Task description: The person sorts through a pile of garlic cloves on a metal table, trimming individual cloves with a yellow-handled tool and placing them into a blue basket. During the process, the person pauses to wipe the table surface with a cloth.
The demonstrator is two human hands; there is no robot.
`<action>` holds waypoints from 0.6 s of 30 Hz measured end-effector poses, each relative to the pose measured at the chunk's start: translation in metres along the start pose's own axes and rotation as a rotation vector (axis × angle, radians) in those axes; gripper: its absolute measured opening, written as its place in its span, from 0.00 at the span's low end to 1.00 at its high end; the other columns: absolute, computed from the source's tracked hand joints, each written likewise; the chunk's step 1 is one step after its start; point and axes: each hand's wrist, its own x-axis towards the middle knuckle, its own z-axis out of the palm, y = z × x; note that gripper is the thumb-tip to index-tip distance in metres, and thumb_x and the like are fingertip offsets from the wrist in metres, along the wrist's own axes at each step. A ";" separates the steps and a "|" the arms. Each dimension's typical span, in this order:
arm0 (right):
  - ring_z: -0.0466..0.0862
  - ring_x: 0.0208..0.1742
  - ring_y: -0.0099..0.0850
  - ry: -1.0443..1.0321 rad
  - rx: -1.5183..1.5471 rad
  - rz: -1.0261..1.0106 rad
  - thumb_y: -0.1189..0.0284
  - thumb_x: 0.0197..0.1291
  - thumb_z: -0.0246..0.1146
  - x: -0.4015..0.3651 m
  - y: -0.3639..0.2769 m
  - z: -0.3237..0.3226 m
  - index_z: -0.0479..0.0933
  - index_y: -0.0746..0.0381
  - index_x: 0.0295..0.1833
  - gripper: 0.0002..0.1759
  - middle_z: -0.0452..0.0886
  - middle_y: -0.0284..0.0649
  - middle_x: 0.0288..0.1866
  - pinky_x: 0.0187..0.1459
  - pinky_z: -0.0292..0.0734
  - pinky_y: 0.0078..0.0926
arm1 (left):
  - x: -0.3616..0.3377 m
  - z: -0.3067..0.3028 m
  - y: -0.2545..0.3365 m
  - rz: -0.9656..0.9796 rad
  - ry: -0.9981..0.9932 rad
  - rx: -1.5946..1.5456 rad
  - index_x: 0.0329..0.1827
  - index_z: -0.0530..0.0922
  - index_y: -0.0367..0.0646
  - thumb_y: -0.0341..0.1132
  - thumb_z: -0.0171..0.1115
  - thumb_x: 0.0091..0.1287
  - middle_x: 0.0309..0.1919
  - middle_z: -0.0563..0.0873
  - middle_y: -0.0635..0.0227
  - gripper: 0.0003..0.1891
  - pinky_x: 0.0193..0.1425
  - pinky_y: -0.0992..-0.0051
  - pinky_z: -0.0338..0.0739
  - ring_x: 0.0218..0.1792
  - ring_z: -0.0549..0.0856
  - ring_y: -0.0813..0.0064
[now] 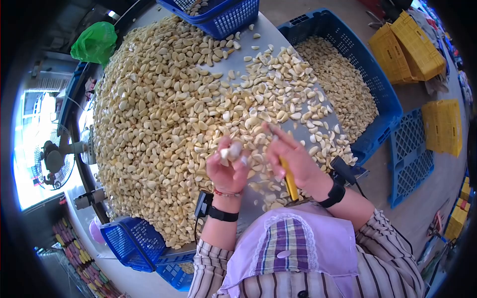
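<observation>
Peeled garlic cloves (159, 109) lie in a wide, thick heap over the metal table, left of and beyond both hands. My left hand (226, 169) is closed with a few pale garlic cloves (231, 150) between its fingers, blurred by motion. Just to its right, my right hand (295, 161) grips a small yellow-handled knife (288, 179), its handle jutting out below the palm. The fingers mostly hide the blade. Both hands hover above the near edge of the heap, close together but apart.
A large blue crate (382, 94) full of cloves stands right of the table (268, 32). One blue basket (223, 22) sits at the far edge, another (131, 243) at near left. Yellow crates (407, 47) stand at right; a fan (52, 156) is at left.
</observation>
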 end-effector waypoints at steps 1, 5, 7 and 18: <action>0.67 0.17 0.16 0.042 0.124 -0.024 0.63 0.71 0.51 0.002 -0.004 -0.005 0.61 0.55 0.72 0.26 0.68 0.27 0.26 0.20 0.66 0.12 | 0.002 -0.001 0.003 0.077 -0.024 -0.063 0.43 0.73 0.45 0.37 0.58 0.64 0.33 0.73 0.67 0.09 0.18 0.88 0.66 0.25 0.72 0.81; 0.67 0.16 0.16 0.129 0.091 -0.031 0.61 0.71 0.51 0.001 -0.008 -0.017 0.66 0.56 0.68 0.23 0.67 0.28 0.25 0.19 0.65 0.12 | 0.025 -0.010 0.054 0.059 0.434 0.470 0.51 0.73 0.44 0.39 0.62 0.63 0.31 0.76 0.73 0.16 0.20 0.83 0.67 0.30 0.77 0.76; 0.67 0.16 0.16 0.132 0.059 -0.014 0.61 0.71 0.51 0.002 -0.004 -0.015 0.66 0.56 0.68 0.23 0.67 0.28 0.25 0.19 0.65 0.12 | 0.052 -0.014 0.060 0.025 0.522 0.962 0.48 0.76 0.42 0.38 0.64 0.62 0.30 0.78 0.72 0.15 0.23 0.79 0.70 0.30 0.78 0.75; 0.68 0.17 0.16 0.113 -0.057 -0.019 0.63 0.71 0.50 -0.001 -0.002 -0.013 0.63 0.62 0.69 0.25 0.68 0.29 0.26 0.20 0.66 0.13 | 0.073 -0.028 0.056 0.019 0.276 2.227 0.42 0.82 0.38 0.37 0.66 0.59 0.24 0.80 0.67 0.13 0.24 0.75 0.73 0.20 0.78 0.78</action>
